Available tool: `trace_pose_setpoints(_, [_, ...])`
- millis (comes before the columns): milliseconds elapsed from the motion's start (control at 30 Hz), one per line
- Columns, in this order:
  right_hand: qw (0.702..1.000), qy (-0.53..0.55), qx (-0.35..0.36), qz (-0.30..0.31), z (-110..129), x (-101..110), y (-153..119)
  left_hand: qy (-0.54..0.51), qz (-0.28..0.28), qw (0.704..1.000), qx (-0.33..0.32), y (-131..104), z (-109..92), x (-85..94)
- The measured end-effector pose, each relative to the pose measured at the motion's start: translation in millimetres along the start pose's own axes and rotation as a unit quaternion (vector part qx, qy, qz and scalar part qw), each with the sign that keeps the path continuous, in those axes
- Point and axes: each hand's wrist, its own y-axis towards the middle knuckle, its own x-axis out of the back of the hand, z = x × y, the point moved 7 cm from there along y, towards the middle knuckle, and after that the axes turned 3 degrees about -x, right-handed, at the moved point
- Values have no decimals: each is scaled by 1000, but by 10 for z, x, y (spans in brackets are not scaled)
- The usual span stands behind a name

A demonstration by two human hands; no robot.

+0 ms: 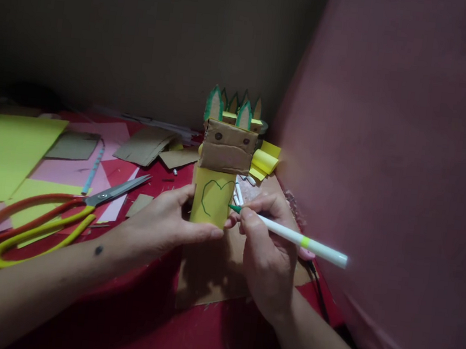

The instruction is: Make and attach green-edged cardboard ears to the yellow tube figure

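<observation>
A cardboard figure (227, 158) stands upright in front of me, with two dot eyes on its brown head and green-edged pointed pieces on top. Its yellow paper body (217, 200) bears a partly drawn green heart outline. My left hand (176, 216) is closed around the lower body, thumb across the front. In my right hand (269, 242) is a white felt-tip pen (303, 240) with a green tip, held in a writing grip. The tip is at the body's right edge, by the heart's right side; I cannot tell whether it touches.
Large scissors (88, 204) with red and yellow handles lie partly open at left, among yellow paper (10, 151), pink paper and cardboard scraps (147, 144). A cardboard sheet (214, 278) lies under my hands on the red tabletop (127, 308). A pink wall-like surface (405, 159) rises at right.
</observation>
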Motion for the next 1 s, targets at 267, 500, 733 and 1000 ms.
trace_pose_setpoints(267, [1000, -27, 0, 6, 20, 7, 4, -12, 9, 1000, -20, -3, -42, -30])
trace_pose_setpoints(500, [1000, -29, 2, 11, 9, 12, -8, 7, -7, 1000, -2, -27, -65, -18])
trace_pose_setpoints(733, [999, -36, 7, 14, -15, 28, -56, 21, -14, 1000, 9, -28, -46, 5])
trace_pose_setpoints(1000, [997, -67, 31, 17, 91, -10, -49, 20, -17, 1000, 5, -51, -115, -34])
